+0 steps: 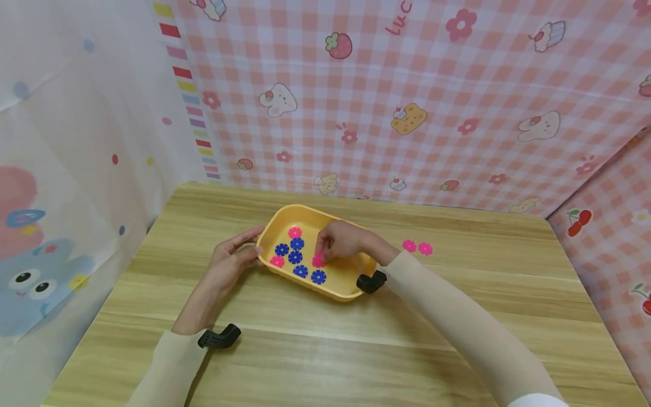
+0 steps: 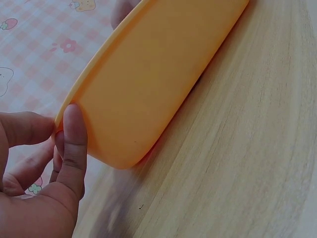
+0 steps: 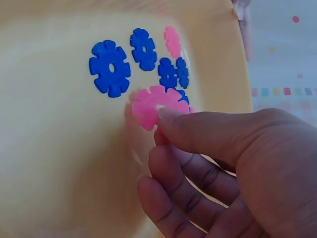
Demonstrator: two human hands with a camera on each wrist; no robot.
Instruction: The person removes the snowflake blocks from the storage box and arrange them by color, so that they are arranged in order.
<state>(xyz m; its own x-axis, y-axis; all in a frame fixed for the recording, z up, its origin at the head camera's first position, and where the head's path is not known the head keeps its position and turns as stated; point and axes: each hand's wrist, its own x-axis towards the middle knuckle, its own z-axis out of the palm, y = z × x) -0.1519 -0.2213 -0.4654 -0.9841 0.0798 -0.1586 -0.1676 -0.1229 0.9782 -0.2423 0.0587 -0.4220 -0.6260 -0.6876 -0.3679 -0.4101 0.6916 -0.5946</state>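
Observation:
A yellow plastic tray (image 1: 346, 277) stands on the table, holding several blue notched discs (image 1: 318, 277) and a few pink ones. My left hand (image 1: 231, 263) grips its left end at the rim; in the left wrist view the thumb (image 2: 74, 131) presses the outer wall (image 2: 148, 74). Inside the tray, my right hand (image 1: 346, 240) pinches a pink notched disc (image 3: 146, 104) between thumb and index finger. The right wrist view has this disc raised over the tray floor, partly covering blue discs behind it. The other fingers curl loosely below.
Two pink discs (image 1: 417, 247) lie on the wooden table (image 1: 315, 350) to the right of the tray. A pink checked cloth (image 1: 432, 158) hangs along the back edge, and a white printed cloth (image 1: 102, 186) hangs at the left. Black wrist cameras sit on both sleeves.

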